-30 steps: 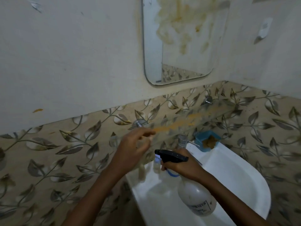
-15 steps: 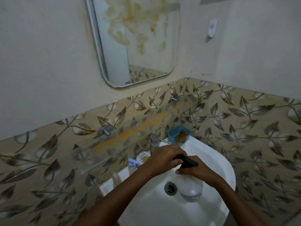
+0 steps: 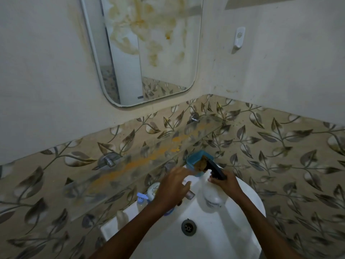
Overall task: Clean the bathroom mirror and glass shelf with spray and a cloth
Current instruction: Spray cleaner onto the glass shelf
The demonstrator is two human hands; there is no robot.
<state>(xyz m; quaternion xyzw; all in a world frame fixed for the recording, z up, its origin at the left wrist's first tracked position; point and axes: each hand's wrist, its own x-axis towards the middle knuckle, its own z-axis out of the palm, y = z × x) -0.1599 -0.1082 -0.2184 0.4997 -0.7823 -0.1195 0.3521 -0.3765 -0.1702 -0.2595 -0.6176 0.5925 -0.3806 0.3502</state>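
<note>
Two pale walls meet in a corner ahead of me, with a band of leaf-patterned tiles running below them. On the left wall hangs the mirror (image 3: pixel 164 62), its rounded lower edge close above the tile band and its glass smeared with yellowish stains. Under it the glass shelf (image 3: pixel 130 169) juts out on two metal brackets. A long orange streak runs along it, and its front edge overhangs the back of the sink (image 3: pixel 257 202), so there is little room between shelf and basin.

I see the right hand (image 3: pixel 226 182) over the basin with its grip clenched round the black trigger head of the spray bottle (image 3: pixel 211 195), whose pale body hangs tilted toward the drain (image 3: pixel 189 227). The left hand (image 3: pixel 171 189) is blurred, just above the tap (image 3: pixel 190 195). Its grip is released and its fingers are spread toward a blue dish (image 3: pixel 194 159) that holds something brown.

A pump bottle (image 3: pixel 141 200) with a blue top stands on the sink's back ledge beneath the shelf. A white hook (image 3: pixel 239 39) sits high on the right wall.
</note>
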